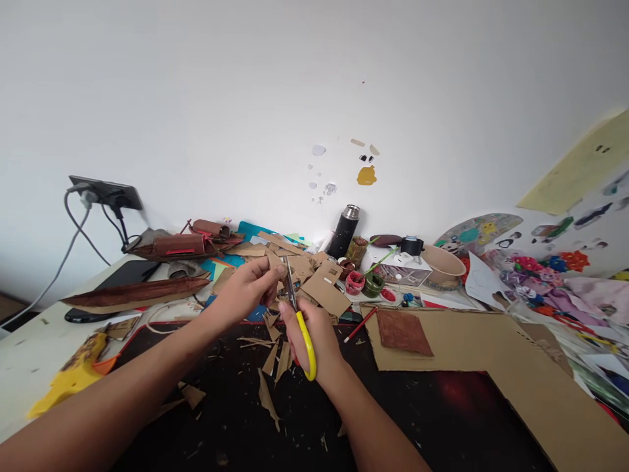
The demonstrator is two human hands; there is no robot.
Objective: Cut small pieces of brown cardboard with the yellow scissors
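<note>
Far out past the left hand (251, 282): power strip (105, 191) on the wall, cables plugged in. Nearer on that side, yellow tool (73, 377) with brown smears lies on the white tabletop (22, 393). Beyond it, a long brown boat-shaped piece (137, 293), then a brown model ship (171, 246) behind that, both left of the hands.

Left hand: fingertips pinched on a small cardboard piece (276, 260), held up over the scraps. Scissors (301, 324) sit between the hands, blades pointing away from the person, tips right by the left fingertips. Can't tell if the blades touch the piece. Right hand (319, 334): wrapped around the yellow handle, gripping.

Below and between the hands: loose cardboard scraps (268, 400) on the black mat (236, 436). Directly beyond the right hand, black thermos (343, 233) leans near the wall. Just right of that, open red paint jar (354, 283), then green paint jar (374, 286). Red pencil (361, 324) near the right hand. Further right, brown-painted square (403, 332) lies on a big cardboard sheet (457, 341); beige bowl (443, 262) behind.
</note>
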